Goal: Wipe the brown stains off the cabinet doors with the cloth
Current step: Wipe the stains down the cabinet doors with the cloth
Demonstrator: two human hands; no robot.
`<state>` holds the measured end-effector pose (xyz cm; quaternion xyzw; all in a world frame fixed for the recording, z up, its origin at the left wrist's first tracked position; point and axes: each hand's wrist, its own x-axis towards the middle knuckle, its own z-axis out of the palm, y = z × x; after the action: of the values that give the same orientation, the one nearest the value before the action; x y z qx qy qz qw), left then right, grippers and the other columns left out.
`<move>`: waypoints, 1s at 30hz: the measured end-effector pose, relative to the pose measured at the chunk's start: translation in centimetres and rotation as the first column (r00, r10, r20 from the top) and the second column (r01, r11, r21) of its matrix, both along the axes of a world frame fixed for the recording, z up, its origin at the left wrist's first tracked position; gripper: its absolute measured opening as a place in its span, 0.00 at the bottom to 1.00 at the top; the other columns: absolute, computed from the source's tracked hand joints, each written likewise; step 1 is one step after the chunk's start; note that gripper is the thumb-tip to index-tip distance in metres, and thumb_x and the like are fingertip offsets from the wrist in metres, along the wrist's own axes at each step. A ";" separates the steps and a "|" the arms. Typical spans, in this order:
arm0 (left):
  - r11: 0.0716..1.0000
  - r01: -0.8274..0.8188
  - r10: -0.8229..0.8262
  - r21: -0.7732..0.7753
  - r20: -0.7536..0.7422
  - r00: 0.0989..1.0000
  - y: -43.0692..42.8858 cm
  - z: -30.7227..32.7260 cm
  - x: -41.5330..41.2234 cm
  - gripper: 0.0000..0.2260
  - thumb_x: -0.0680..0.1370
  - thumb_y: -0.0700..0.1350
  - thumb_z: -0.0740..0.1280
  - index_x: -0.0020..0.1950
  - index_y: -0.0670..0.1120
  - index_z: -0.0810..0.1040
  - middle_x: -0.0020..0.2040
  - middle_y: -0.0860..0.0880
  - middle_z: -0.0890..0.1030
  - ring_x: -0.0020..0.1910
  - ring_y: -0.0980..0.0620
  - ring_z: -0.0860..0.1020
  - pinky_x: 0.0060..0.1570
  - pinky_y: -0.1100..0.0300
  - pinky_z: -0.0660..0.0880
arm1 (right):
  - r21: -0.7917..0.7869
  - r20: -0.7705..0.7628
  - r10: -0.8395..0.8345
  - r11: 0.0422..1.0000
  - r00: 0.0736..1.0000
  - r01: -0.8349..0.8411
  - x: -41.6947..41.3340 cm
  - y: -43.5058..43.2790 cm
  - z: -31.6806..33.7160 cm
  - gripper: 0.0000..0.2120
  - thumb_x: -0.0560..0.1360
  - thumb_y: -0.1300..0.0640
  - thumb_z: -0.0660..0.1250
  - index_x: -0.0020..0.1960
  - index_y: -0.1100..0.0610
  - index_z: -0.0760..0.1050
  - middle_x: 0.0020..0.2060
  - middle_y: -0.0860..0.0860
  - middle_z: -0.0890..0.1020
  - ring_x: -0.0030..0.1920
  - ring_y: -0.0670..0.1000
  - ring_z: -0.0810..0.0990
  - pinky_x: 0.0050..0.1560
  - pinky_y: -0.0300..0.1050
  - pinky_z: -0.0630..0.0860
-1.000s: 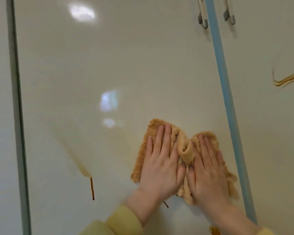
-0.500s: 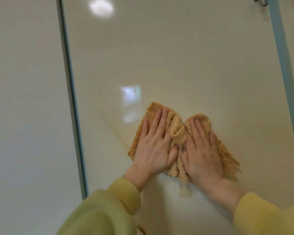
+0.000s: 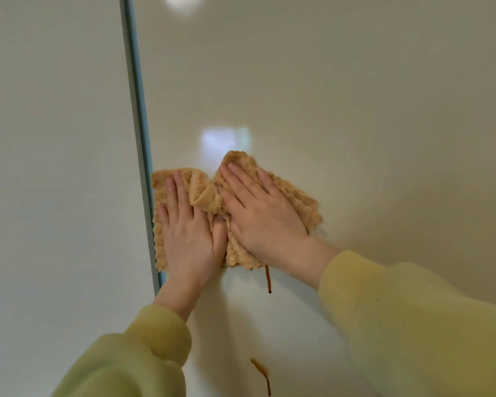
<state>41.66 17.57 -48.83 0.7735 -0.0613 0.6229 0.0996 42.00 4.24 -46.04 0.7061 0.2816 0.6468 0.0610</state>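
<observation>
A tan, nubby cloth is pressed flat against a glossy cream cabinet door, bunched into a ridge at its middle. My left hand lies flat on the cloth's left half, beside the door's left edge. My right hand lies flat on the right half, fingers spread and pointing up-left. A thin brown drip stain runs down from just under the cloth's lower edge. A second brown stain sits lower on the same door.
A blue-grey gap separates this door from the neighbouring cream door on the left. Light reflections show on the door above the cloth. Yellow-green sleeves fill the lower part of the view.
Both hands and the cloth have slid left across the door to its left edge. The view has swung too; the drip stain now shows just below the cloth.
</observation>
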 end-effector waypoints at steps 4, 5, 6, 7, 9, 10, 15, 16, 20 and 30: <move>0.999 0.010 -0.010 -0.050 0.013 1.000 -0.9 -5.1 0.0 0.31 0.74 0.53 0.49 0.72 0.48 0.37 0.73 0.44 0.46 0.73 0.49 0.43 0.70 0.44 0.45 | -0.085 -0.065 -0.024 0.996 0.998 0.018 -0.3 -0.8 -4.3 0.25 0.74 0.51 0.49 0.65 0.58 0.72 0.67 0.55 0.71 0.69 0.52 0.68 0.69 0.52 0.55; 0.998 0.011 -0.010 -0.065 0.018 1.000 -1.4 -6.2 -0.1 0.31 0.73 0.52 0.49 0.72 0.48 0.38 0.73 0.43 0.48 0.73 0.48 0.44 0.70 0.43 0.46 | -0.092 -0.083 -0.018 0.996 0.996 0.011 -0.4 -1.2 -5.3 0.25 0.73 0.51 0.50 0.65 0.58 0.72 0.67 0.55 0.71 0.69 0.52 0.68 0.69 0.52 0.56; 0.997 0.011 -0.009 -0.077 0.026 1.000 -2.2 -7.1 -0.2 0.31 0.73 0.51 0.50 0.72 0.48 0.39 0.73 0.41 0.50 0.73 0.46 0.46 0.69 0.41 0.48 | -0.097 -0.098 -0.013 0.995 0.995 0.003 -0.4 -1.7 -6.2 0.25 0.73 0.52 0.50 0.65 0.58 0.72 0.67 0.55 0.71 0.69 0.52 0.68 0.69 0.52 0.55; 0.997 0.008 -0.005 -0.083 0.035 0.999 -2.7 -7.9 -0.3 0.31 0.72 0.50 0.51 0.71 0.46 0.40 0.73 0.39 0.53 0.72 0.44 0.48 0.68 0.39 0.50 | -0.104 -0.108 -0.007 0.995 0.994 -0.004 -0.5 -2.1 -7.0 0.24 0.73 0.52 0.50 0.65 0.58 0.72 0.67 0.55 0.71 0.69 0.52 0.67 0.69 0.51 0.55; 0.996 0.010 -0.006 -0.094 0.045 0.999 -3.9 -9.3 -0.4 0.31 0.71 0.49 0.52 0.71 0.45 0.43 0.72 0.35 0.57 0.71 0.41 0.50 0.66 0.38 0.51 | -0.113 -0.111 0.001 0.994 0.994 -0.014 -0.5 -3.1 -8.3 0.24 0.73 0.52 0.51 0.65 0.58 0.72 0.67 0.54 0.71 0.69 0.52 0.68 0.69 0.51 0.56; 0.994 0.015 -0.011 -0.109 0.037 0.999 -4.5 -9.8 -0.4 0.32 0.71 0.49 0.52 0.71 0.46 0.42 0.72 0.35 0.57 0.71 0.42 0.50 0.67 0.39 0.51 | -0.116 -0.110 0.002 0.993 0.994 -0.015 -0.4 -3.6 -8.8 0.24 0.73 0.52 0.51 0.65 0.57 0.72 0.67 0.54 0.71 0.69 0.52 0.68 0.69 0.51 0.56; 0.994 0.027 -0.023 -0.107 0.034 0.999 -5.1 -10.3 -0.5 0.29 0.72 0.48 0.53 0.68 0.44 0.43 0.72 0.33 0.57 0.72 0.42 0.49 0.66 0.38 0.50 | -0.108 -0.102 -0.008 0.994 0.995 -0.003 -0.4 -4.2 -9.4 0.24 0.73 0.53 0.50 0.65 0.57 0.72 0.67 0.53 0.71 0.69 0.51 0.68 0.69 0.50 0.56; 0.994 0.025 -0.022 -0.104 0.031 0.999 -5.0 -10.3 -0.4 0.29 0.72 0.48 0.53 0.68 0.44 0.44 0.72 0.34 0.56 0.72 0.42 0.49 0.67 0.39 0.49 | -0.103 -0.104 -0.008 0.995 0.995 -0.003 -0.4 -4.1 -9.5 0.24 0.74 0.53 0.50 0.65 0.57 0.72 0.68 0.53 0.71 0.69 0.51 0.68 0.69 0.50 0.56; 0.991 0.027 -0.028 -0.131 -0.005 1.000 -4.7 -10.3 -0.4 0.31 0.73 0.50 0.50 0.74 0.48 0.41 0.74 0.40 0.51 0.74 0.50 0.42 0.70 0.52 0.40 | -0.023 -0.126 0.025 0.999 0.992 -0.028 -0.4 -3.1 -10.1 0.24 0.75 0.52 0.49 0.66 0.58 0.70 0.68 0.54 0.70 0.70 0.52 0.62 0.71 0.49 0.48; 0.996 -0.082 0.077 -0.044 -0.119 0.990 -0.4 -13.5 -0.7 0.28 0.76 0.52 0.48 0.73 0.40 0.56 0.73 0.37 0.57 0.75 0.52 0.41 0.71 0.55 0.42 | -0.049 -0.182 0.063 0.996 0.981 -0.073 -0.4 1.4 -14.2 0.22 0.75 0.54 0.50 0.66 0.58 0.69 0.68 0.53 0.71 0.70 0.52 0.62 0.71 0.48 0.48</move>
<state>40.98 17.19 -62.35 0.8078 -0.0093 0.5813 0.0969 41.60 5.61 -60.27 0.7498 0.3277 0.5738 0.0329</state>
